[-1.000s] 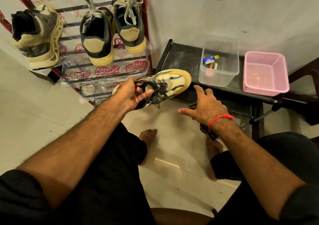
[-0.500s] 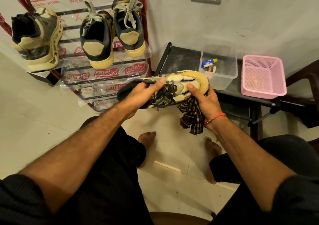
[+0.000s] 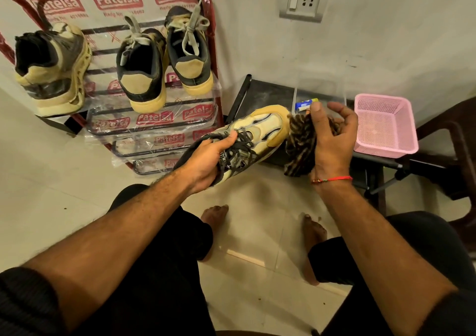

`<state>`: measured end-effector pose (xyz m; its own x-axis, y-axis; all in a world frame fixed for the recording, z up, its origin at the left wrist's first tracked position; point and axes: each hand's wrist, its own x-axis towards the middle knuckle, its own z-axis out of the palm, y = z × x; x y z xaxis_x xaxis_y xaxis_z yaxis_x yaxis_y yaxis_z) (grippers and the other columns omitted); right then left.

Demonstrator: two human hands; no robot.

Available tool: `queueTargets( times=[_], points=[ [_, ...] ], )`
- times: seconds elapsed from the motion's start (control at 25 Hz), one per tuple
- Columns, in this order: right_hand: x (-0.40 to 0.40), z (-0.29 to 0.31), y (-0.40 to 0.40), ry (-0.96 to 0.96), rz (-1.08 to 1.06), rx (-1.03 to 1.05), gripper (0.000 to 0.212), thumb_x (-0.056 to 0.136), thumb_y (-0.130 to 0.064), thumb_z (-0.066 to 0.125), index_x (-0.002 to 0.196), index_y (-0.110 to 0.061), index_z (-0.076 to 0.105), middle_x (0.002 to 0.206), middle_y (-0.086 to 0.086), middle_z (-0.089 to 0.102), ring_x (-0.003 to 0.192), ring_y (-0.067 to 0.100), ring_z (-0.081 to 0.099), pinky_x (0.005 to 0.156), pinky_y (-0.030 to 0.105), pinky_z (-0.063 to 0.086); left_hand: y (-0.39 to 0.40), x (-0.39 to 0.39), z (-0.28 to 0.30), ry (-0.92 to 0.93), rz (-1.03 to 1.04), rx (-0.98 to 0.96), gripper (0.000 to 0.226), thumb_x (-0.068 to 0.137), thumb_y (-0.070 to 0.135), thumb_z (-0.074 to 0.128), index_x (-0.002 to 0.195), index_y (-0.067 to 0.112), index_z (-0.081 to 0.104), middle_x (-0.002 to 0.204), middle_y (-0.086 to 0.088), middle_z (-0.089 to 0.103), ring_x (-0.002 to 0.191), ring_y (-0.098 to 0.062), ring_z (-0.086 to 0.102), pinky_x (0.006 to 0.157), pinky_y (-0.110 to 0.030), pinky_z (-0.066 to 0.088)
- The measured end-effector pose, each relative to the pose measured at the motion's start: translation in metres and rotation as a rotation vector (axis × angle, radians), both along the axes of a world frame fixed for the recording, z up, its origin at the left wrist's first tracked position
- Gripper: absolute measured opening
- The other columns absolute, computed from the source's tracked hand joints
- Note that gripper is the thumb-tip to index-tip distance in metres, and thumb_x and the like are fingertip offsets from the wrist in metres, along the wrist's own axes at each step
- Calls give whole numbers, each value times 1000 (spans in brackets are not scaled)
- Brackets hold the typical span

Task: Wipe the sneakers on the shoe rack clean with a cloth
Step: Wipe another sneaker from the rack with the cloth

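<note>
**Yellow sneaker held mid-frame, checked cloth bunched at its toe**

Black shorts and two bare feet on the pale tiled floor (image 3: 77, 181) fill the bottom of the frame. Above them, at centre, the left hand (image 3: 206, 161) grips a cream-and-yellow sneaker (image 3: 260, 132) around its laced middle, thumb lying across the dark laces, toe pointing to the upper right. Just right of the toe, the right hand (image 3: 332, 139) holds a brown checked cloth (image 3: 300, 142); its fingers (image 3: 315, 119) are loosely curled round the bunched fabric, which touches the sneaker's toe. A red thread circles that wrist.

Behind the hands, right of centre, a dark low table (image 3: 265, 93) carries a clear plastic box (image 3: 319, 96) and a pink mesh basket (image 3: 383, 124). In the upper left, the plastic-wrapped shoe rack (image 3: 154, 126) holds three more sneakers: one at far left (image 3: 54, 70), a pair (image 3: 164, 62) beside it. A wall socket (image 3: 304, 0) sits at upper right.
</note>
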<state>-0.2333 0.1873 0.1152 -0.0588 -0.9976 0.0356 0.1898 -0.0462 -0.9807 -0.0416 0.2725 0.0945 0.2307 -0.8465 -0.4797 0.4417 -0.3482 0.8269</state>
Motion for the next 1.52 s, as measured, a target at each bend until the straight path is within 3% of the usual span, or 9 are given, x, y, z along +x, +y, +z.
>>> queueTargets(
  times=[0.16,0.28,0.56,0.76,0.88,0.96,1.16,1.36,1.52],
  points=[
    [22,-21,27,740,371,-545,56,89,-26,68,141,-15,49,146,8,45,135,15,41,114,32,36,1,-17,-1,-74,-34,-1,30,102,19,60,127,4,65,116,-13,75,106,-24,73,82,-37,62],
    [27,-45,28,1104,403,-816,55,87,-28,52,140,-14,53,151,12,42,135,34,38,111,49,38,3,-21,1,-119,-13,-30,21,104,11,52,119,11,67,107,-8,77,94,-17,75,70,-29,61],
    [11,-46,-6,1034,182,-678,40,84,-22,57,120,-9,67,131,14,57,120,36,50,106,47,42,-2,-25,9,-87,0,-82,31,102,22,60,129,6,65,118,-11,75,112,-27,71,85,-36,61],
    [43,-37,43,893,387,-785,40,84,-25,53,115,-6,68,126,14,60,115,31,54,105,34,41,4,-20,12,83,23,-60,56,103,55,43,131,11,65,124,-15,72,114,-28,70,94,-44,58],
    [14,-30,-3,969,193,-765,34,82,-15,56,112,-5,68,126,16,61,114,35,53,104,38,42,0,-17,11,-16,42,-89,44,107,39,46,128,7,67,115,-15,75,101,-26,73,79,-36,62],
    [-5,-28,-26,939,58,-578,37,76,-1,64,112,-6,69,125,13,61,115,34,54,103,48,45,-3,-22,8,-112,47,-84,39,107,35,48,124,8,70,115,-16,75,106,-30,73,95,-44,59],
    [31,-32,23,860,378,-689,38,84,-20,55,117,-7,67,124,11,62,118,28,53,109,39,39,-1,-22,-1,-143,-26,-103,55,99,62,47,118,18,74,123,-13,73,120,-31,67,110,-57,45],
    [-7,-38,-28,930,173,-572,38,82,1,66,118,-8,66,124,10,59,121,28,51,109,44,41,1,-20,2,-171,1,-71,57,103,59,41,128,16,69,122,-11,74,116,-25,69,110,-52,47],
    [14,-41,-4,447,287,-266,22,90,-11,68,113,-11,67,114,5,66,112,22,60,101,45,50,1,3,23,46,193,-56,70,102,63,34,134,9,63,125,-21,70,117,-35,68,103,-52,53]
  ],
)
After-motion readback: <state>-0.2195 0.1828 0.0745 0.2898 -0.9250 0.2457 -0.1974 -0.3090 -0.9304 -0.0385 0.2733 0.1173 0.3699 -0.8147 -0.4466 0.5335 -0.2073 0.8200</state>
